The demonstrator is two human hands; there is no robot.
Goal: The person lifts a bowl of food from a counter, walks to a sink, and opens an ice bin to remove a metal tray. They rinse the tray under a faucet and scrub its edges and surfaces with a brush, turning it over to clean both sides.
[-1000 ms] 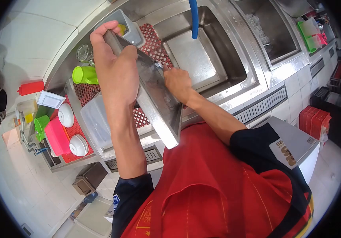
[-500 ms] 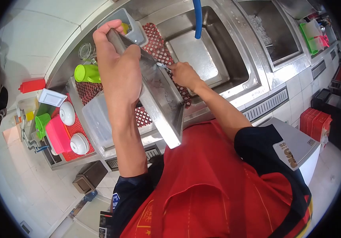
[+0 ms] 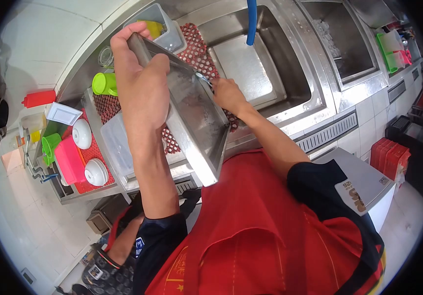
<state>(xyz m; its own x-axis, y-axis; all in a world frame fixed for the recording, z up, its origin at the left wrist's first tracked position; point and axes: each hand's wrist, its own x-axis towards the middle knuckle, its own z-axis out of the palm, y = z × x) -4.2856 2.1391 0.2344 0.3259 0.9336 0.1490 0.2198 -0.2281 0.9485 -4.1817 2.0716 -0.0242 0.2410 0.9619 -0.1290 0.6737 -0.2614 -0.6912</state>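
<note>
My left hand (image 3: 142, 86) is clamped on the far end of the tilted tray (image 3: 191, 105), its long axis slanting back toward my apron (image 3: 250, 206). My right hand (image 3: 230, 96), nearer the sink (image 3: 246, 64), grips a brush (image 3: 202, 77), head leftward at the tray's inner side.

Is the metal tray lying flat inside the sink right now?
No, the left hand grips the metal tray by its edge and holds it tilted, outside the sink.
</note>
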